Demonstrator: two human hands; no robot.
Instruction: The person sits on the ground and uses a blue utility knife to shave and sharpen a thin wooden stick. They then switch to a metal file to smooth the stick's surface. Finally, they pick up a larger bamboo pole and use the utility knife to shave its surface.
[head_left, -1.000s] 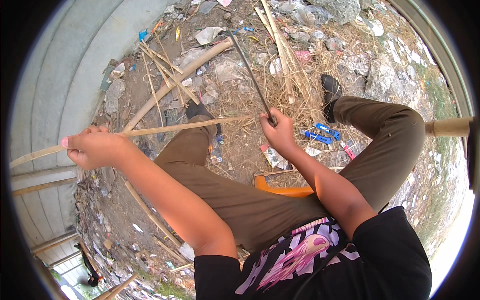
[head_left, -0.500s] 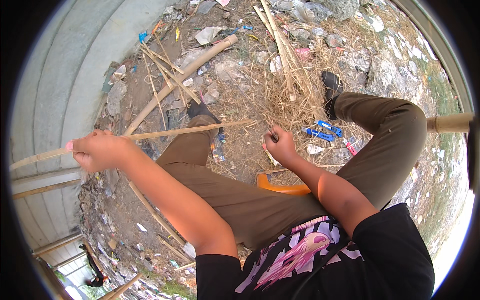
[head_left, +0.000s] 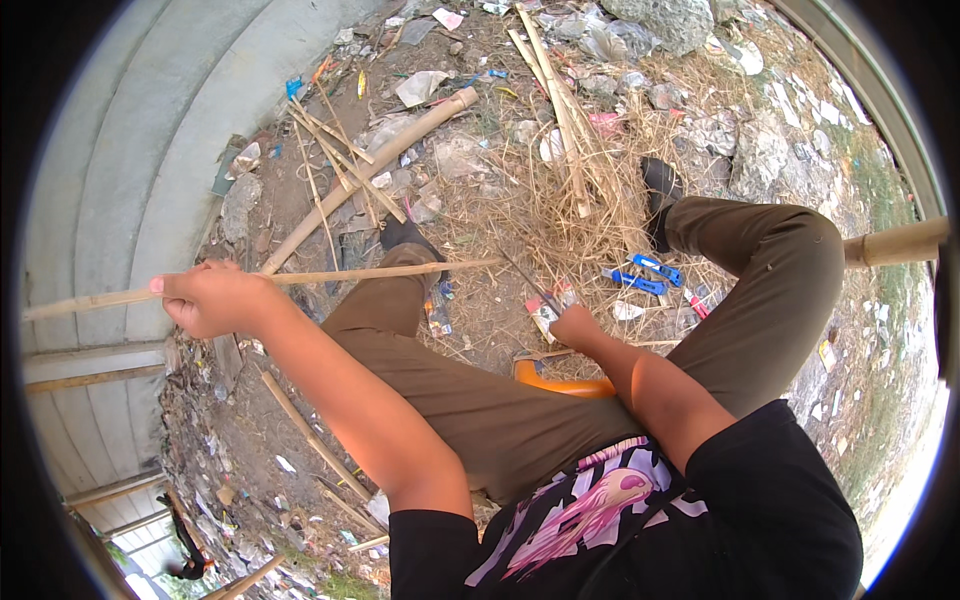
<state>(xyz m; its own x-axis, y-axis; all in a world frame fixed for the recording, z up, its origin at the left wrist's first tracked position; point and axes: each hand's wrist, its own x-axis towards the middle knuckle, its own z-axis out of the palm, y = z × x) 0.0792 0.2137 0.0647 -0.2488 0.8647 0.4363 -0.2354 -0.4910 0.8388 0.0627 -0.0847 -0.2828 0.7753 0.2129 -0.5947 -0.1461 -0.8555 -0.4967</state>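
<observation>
My left hand [head_left: 215,300] is closed around a long, thin bamboo strip [head_left: 350,273], which runs across my left shin from the far left toward the middle. Low in front of me, my right hand [head_left: 575,328] grips a knife [head_left: 530,281] whose narrow dark blade points up and to the left. The blade's tip lies close to the strip's right end; whether they touch I cannot tell. My fingers hide the knife's handle. Beneath my right forearm is an orange curved handle [head_left: 565,386], partly covered by my leg.
Two blue box cutters [head_left: 638,282] and a pink-red one [head_left: 695,303] lie by my right leg. A thick bamboo pole [head_left: 400,150] and split bamboo strips [head_left: 563,130] rest ahead among dry shavings [head_left: 610,180]. A grey wall [head_left: 150,150] rises at left. Litter and stones cover the ground.
My right hand has drawn back toward me and slightly right, and the knife blade shows more plainly. The bamboo strip stays in my left hand, its right end a little lower in view.
</observation>
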